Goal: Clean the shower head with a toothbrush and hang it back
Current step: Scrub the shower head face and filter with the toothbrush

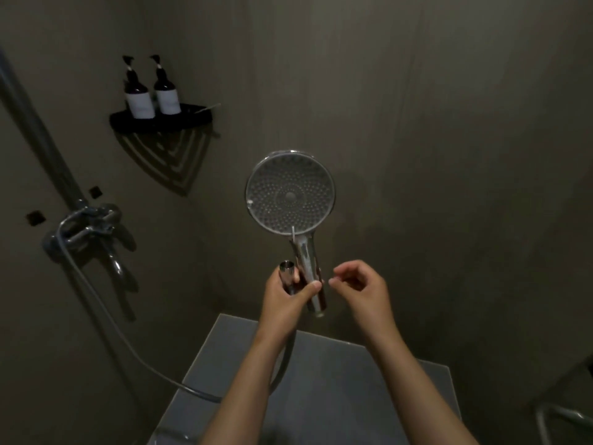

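— Where is the shower head (290, 195)?
— Above both hands. Its handle is in the left hand (285, 293), with the hose end (286, 268) beside it in the same grip. The right hand (359, 287) is just right of the handle.
— And around them?
— The tap (90, 226) is well left of the hands. The shelf (160, 120) is up and left, with two bottles (139, 97) on it.

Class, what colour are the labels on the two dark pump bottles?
White labels; the head view shows them best.

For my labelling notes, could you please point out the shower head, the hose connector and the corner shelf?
shower head (290, 195), head view, centre of spray face.
hose connector (286, 267), head view, open metal end.
corner shelf (173, 123), head view, front rim.
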